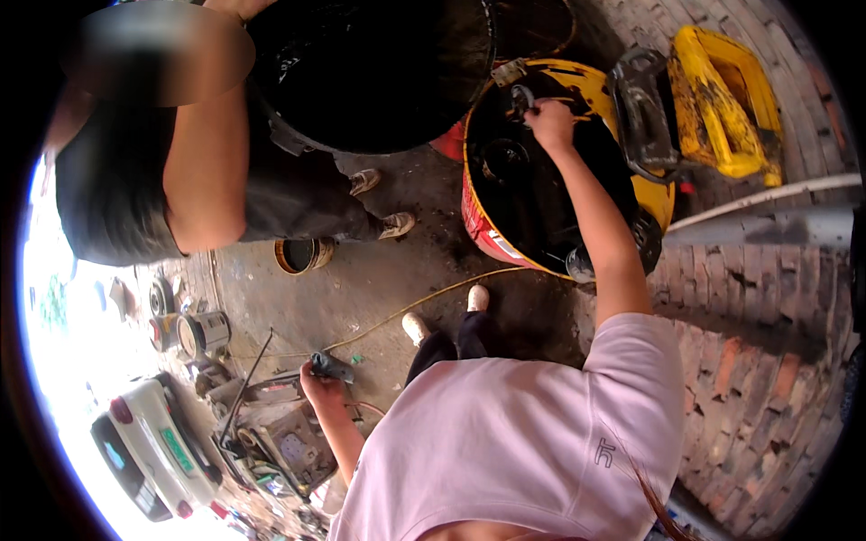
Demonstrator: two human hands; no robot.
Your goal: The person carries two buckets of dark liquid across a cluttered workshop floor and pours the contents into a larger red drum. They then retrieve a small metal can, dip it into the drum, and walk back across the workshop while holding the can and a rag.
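Observation:
My right hand reaches over a red and yellow drum with a black, oily inside. Its fingers are closed on a small grey curved piece, whose exact kind does not show. A dark round opening shows in the drum near that hand. Low on the left, my left hand grips a dark grey cylinder-shaped object, too small to name. Blackened jugs rest on the drum's edge: a dark one at the far right side and another dark container by my right forearm.
A yellow, oil-stained jug lies beside the drum. Another person stands left by a large black vessel. A small bucket, a thin yellow hose and a metal machine are on the floor. A car stands behind.

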